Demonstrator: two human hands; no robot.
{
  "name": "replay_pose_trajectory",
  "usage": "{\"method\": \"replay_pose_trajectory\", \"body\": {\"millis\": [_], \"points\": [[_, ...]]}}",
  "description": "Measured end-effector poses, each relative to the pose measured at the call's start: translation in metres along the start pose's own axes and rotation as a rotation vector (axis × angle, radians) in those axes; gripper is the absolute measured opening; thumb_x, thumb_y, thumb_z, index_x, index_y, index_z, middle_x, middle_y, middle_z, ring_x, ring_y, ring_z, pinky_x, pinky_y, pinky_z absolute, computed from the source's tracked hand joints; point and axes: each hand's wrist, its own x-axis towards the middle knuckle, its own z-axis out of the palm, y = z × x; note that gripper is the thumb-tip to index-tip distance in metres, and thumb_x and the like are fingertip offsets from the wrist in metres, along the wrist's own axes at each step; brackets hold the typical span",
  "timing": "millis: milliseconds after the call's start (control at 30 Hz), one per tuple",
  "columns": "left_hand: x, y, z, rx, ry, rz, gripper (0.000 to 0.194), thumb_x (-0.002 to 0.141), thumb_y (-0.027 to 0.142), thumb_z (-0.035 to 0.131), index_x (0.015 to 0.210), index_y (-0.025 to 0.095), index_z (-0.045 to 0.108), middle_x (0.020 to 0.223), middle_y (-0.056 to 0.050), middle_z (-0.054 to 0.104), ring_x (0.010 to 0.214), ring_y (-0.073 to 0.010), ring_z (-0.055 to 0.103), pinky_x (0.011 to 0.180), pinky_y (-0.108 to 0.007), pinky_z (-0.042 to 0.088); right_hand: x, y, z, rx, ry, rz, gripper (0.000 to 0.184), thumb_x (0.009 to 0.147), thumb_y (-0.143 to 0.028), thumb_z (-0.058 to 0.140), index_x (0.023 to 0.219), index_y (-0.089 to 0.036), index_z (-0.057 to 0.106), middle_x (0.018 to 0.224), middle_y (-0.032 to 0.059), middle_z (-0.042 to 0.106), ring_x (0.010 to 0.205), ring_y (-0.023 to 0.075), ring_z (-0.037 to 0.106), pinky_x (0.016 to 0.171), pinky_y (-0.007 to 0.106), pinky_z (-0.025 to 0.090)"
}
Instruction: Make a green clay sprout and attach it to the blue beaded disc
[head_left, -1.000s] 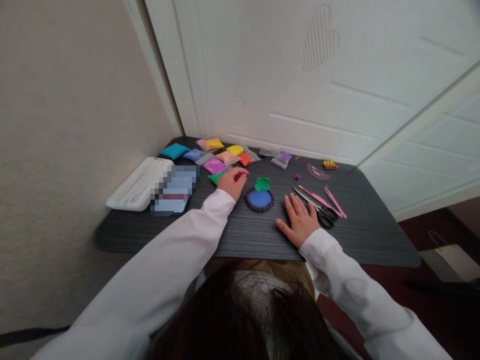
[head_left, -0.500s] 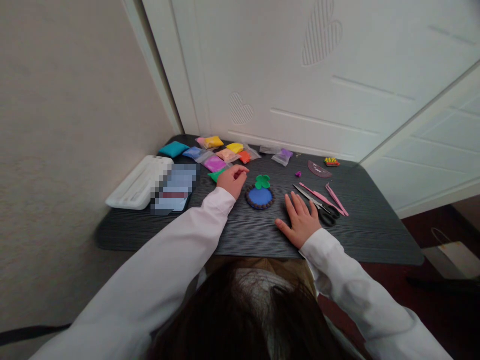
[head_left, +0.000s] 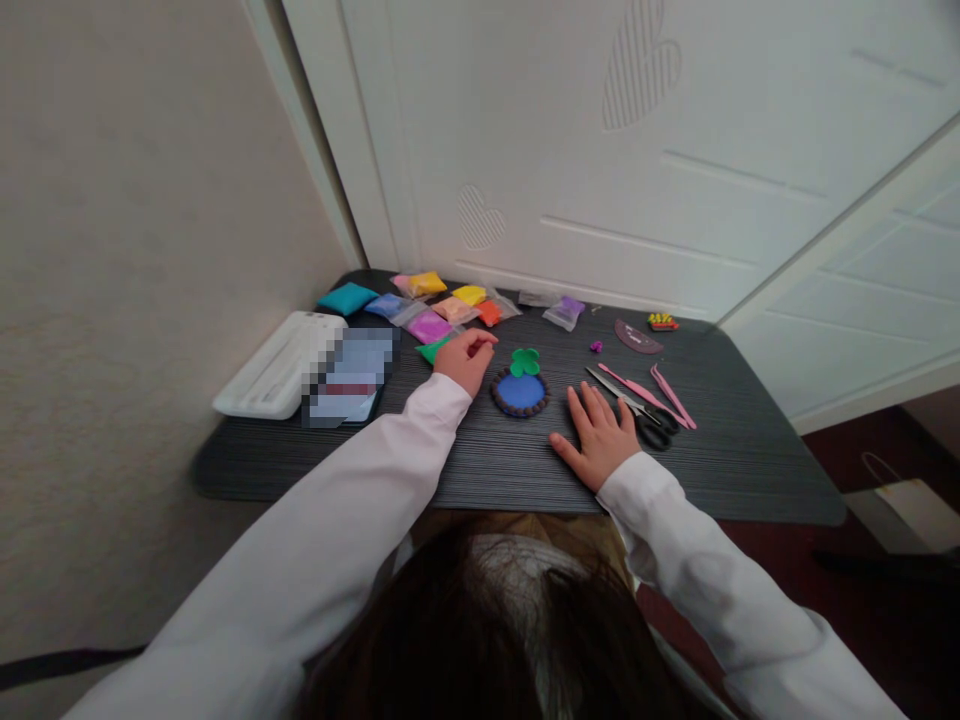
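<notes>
My left hand (head_left: pixel 463 362) rests on the dark table with its fingers curled together; whatever may be inside them is hidden. Partly behind it lies a green clay packet (head_left: pixel 433 349). Just to its right is a flat blue clay disc (head_left: pixel 520 391) with a dark brown beaded rim. A green clay piece with rounded lobes (head_left: pixel 525 362) sits at the far edge of that disc. My right hand (head_left: pixel 600 436) lies flat and open, fingers spread, palm down. Black-handled scissors (head_left: pixel 649 418) are beside its fingertips, close to a pink tool (head_left: pixel 634 388).
Several coloured clay packets (head_left: pixel 430 327) lie along the back left. A white case (head_left: pixel 281 365) and a blurred phone (head_left: pixel 352 378) are at the left. Pink tweezers (head_left: pixel 673 397), a purple clay bit (head_left: pixel 596 347), a semicircular plate (head_left: pixel 638 337) and a small yellow-red piece (head_left: pixel 663 321) lie right.
</notes>
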Motion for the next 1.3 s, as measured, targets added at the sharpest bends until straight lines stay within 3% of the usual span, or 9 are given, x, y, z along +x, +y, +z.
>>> {"method": "replay_pose_trajectory", "body": {"millis": [200,433,533,733,900,1300], "points": [[-0.001,0.000,0.000,-0.003,0.004,0.008,0.019,0.069,0.025,0.046,0.077,0.017,0.061,0.065,0.000,0.059,0.058,-0.0120,0.054,0.058,-0.024,0.043,0.000,0.001,0.000,0.064,-0.019,-0.002,0.068,0.079,-0.059,0.020,0.133,-0.019,0.016,0.140,0.0104,0.019,0.127,0.0236,0.018,0.099,0.049,0.011],[-0.001,0.000,0.001,0.000,-0.001,0.024,0.019,0.069,0.025,0.046,0.077,0.017,0.061,0.064,0.000,0.059,0.058,-0.0122,0.053,0.057,-0.024,0.043,0.009,0.035,-0.001,0.599,0.080,-0.025,0.058,0.086,-0.040,-0.002,0.134,-0.010,0.009,0.139,0.0105,0.022,0.127,0.0146,0.020,0.101,0.036,0.024],[-0.001,0.000,0.000,0.005,-0.005,0.027,0.018,0.069,0.024,0.046,0.077,0.017,0.061,0.064,0.000,0.059,0.059,-0.0118,0.053,0.057,-0.024,0.042,0.011,0.042,0.001,0.655,0.127,-0.053,0.058,0.086,-0.042,0.003,0.133,-0.011,0.012,0.138,0.0109,0.023,0.127,0.0156,0.020,0.102,0.035,0.023],[-0.001,0.000,0.000,0.008,-0.005,0.030,0.018,0.069,0.024,0.046,0.077,0.017,0.061,0.064,0.000,0.059,0.059,-0.0118,0.053,0.058,-0.023,0.043,0.002,0.025,0.002,0.350,0.033,-0.115,0.060,0.083,-0.048,0.022,0.133,-0.014,0.019,0.139,0.0114,0.022,0.128,0.0212,0.017,0.102,0.046,0.013],[0.000,-0.003,0.001,0.006,-0.008,0.034,0.018,0.070,0.025,0.046,0.078,0.017,0.061,0.065,0.000,0.059,0.059,-0.0118,0.053,0.058,-0.024,0.043,-0.001,0.017,0.004,0.077,0.009,-0.095,0.063,0.082,-0.051,0.022,0.133,-0.013,0.018,0.139,0.0111,0.021,0.127,0.0219,0.019,0.102,0.046,0.012],[0.000,-0.001,0.000,0.004,-0.002,0.028,0.018,0.069,0.024,0.046,0.077,0.017,0.061,0.065,0.000,0.060,0.061,-0.0121,0.054,0.060,-0.024,0.044,-0.001,0.014,0.000,0.033,-0.012,-0.061,0.064,0.082,-0.053,0.018,0.133,-0.014,0.016,0.140,0.0100,0.020,0.127,0.0211,0.019,0.101,0.044,0.014]]}}
